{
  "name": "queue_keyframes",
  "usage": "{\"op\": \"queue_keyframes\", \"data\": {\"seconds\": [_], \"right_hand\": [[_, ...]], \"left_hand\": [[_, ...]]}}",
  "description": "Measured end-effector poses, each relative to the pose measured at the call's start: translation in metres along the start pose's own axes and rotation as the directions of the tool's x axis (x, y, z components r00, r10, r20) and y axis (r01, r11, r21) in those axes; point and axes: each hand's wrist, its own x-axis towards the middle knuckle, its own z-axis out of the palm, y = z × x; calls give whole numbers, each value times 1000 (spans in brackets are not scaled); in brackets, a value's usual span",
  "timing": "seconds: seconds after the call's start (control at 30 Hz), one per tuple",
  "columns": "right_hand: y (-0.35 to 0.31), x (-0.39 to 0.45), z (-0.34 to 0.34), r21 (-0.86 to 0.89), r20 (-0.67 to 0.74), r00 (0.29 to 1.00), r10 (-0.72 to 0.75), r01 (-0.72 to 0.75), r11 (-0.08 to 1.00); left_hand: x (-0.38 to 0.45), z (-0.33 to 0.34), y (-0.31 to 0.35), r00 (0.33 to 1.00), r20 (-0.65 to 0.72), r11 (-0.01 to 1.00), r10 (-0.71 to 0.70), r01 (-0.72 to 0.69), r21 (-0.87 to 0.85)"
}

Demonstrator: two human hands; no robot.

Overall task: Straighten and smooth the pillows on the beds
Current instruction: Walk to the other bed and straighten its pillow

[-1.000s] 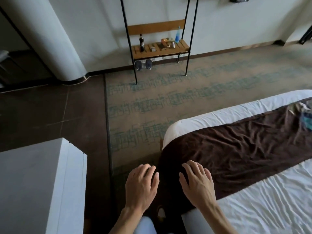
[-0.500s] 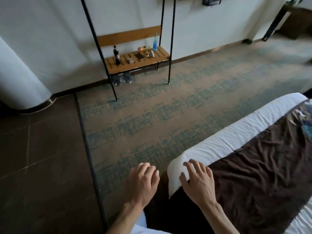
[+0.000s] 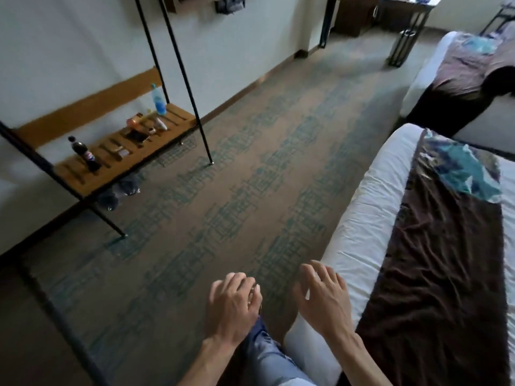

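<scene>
Left hand and right hand loosely spread, empty, above carpet beside near bed. No pillows in view; presumably at bed heads, out of frame. Likely soft, light: grip by corners. Wide floor open toward far bed.

— What do the beds look like?
— The near bed has a white sheet with small wrinkles. A dark brown runner lies across its end, all crinkled, with a blue-green patch on top.
— And the other one?
— The far bed is white too, well apart, with a brown runner hanging over its side.
— Any pillows?
— None can be seen.
</scene>
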Motion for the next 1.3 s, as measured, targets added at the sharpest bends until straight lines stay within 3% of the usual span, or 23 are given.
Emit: {"op": "queue_keyframes", "data": {"seconds": [0.23, 0.53, 0.8, 0.97, 1.3], "right_hand": [[13, 170, 23, -31, -17, 987, 159, -160, 987], [29, 352, 9, -13, -151, 932, 330, -336, 942], [66, 546, 27, -29, -217, 872, 440, -456, 889], [73, 675, 16, -10, -286, 795, 536, -562, 827], [142, 869, -10, 39, -369, 657, 658, -696, 717]], "left_hand": [[200, 52, -37, 986, 91, 990, 137, -136, -26], [436, 77, -33, 922, 251, 956, 293, -282, -80], [648, 164, -43, 866, 230, 894, 445, -413, -177], [788, 200, -48, 804, 230, 835, 548, -511, -205], [1001, 279, 27, 672, 185, 693, 717, -657, -296]]}}
